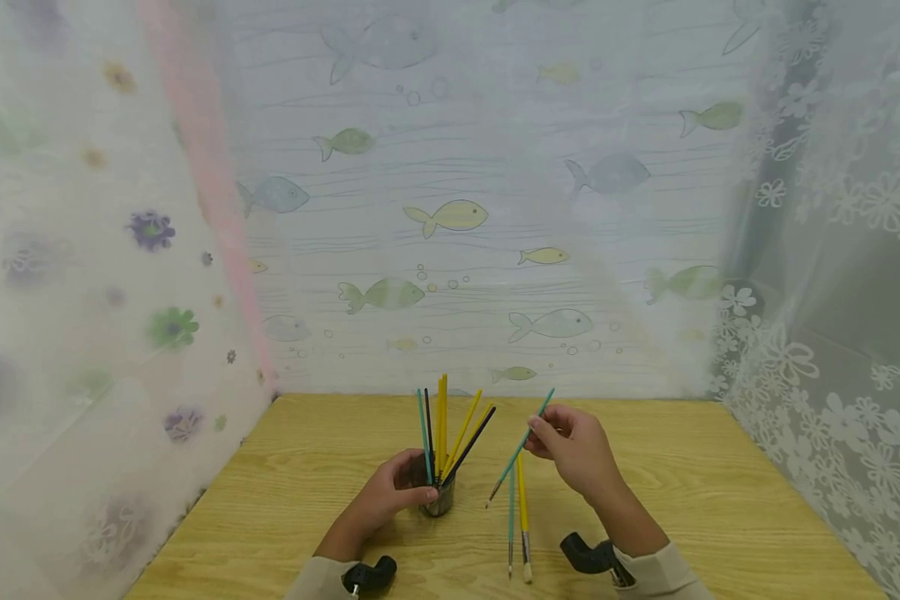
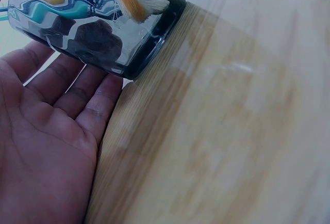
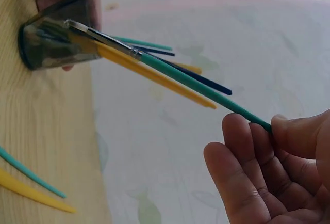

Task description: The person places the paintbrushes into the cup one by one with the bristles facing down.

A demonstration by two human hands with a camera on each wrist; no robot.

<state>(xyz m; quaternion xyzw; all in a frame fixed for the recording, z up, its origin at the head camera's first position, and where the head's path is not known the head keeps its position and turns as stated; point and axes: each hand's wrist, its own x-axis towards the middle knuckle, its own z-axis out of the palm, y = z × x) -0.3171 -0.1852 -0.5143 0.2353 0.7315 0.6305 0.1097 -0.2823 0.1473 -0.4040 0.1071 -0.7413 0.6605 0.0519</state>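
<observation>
My left hand [image 1: 390, 493] holds a dark transparent glass [image 1: 440, 503] upright on the table, thumb on the near side and fingers behind. Several yellow, teal and dark blue paintbrushes stand in the glass, handles up; a brown-and-white bristle tip [image 2: 135, 2] shows through its wall in the left wrist view. Right of the glass, my right hand [image 1: 581, 457] pinches a teal paintbrush [image 3: 185, 79] near its handle end between thumb and fingers. This brush is tilted, its bristles pointing down toward the left, above the table.
Below the right hand, another teal paintbrush [image 1: 511, 510] and a yellow paintbrush [image 1: 523, 500] lie side by side on the wooden table [image 1: 307, 467]. A fish-patterned sheet [image 1: 450, 167] hangs behind the table, with flowered sheets at both sides. Black mounts sit at both wrists.
</observation>
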